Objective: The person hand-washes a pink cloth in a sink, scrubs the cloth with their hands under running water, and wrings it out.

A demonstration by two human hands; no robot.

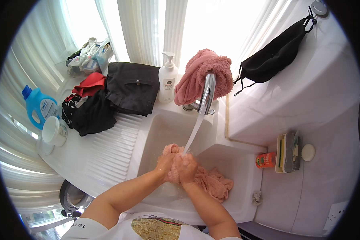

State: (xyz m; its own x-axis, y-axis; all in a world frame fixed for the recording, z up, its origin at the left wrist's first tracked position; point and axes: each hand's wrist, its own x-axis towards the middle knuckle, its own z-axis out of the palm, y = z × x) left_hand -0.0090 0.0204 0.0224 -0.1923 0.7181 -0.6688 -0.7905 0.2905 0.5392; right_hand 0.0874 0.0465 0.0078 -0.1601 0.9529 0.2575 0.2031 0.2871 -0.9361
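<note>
Both my hands grip a soft pink towel [214, 185] inside the white sink [161, 129]. My left hand [164, 165] is closed round a bunched part, and my right hand [187, 168] is closed on it just alongside. A stream of water [193, 133] runs from the chrome faucet [208, 94] onto the towel by my right hand. The loose end lies crumpled in the basin, to the right of my wrists. Over the faucet's top hangs a darker pink fluffy cloth [189, 76].
Left of the sink is a ribbed washboard [115, 146]. Behind it lie dark folded clothes [133, 88], near a white pump bottle [168, 82], blue detergent jug [42, 108] and white tub [54, 131]. A black mask [274, 56] hangs right; an orange bottle [265, 160] stands below.
</note>
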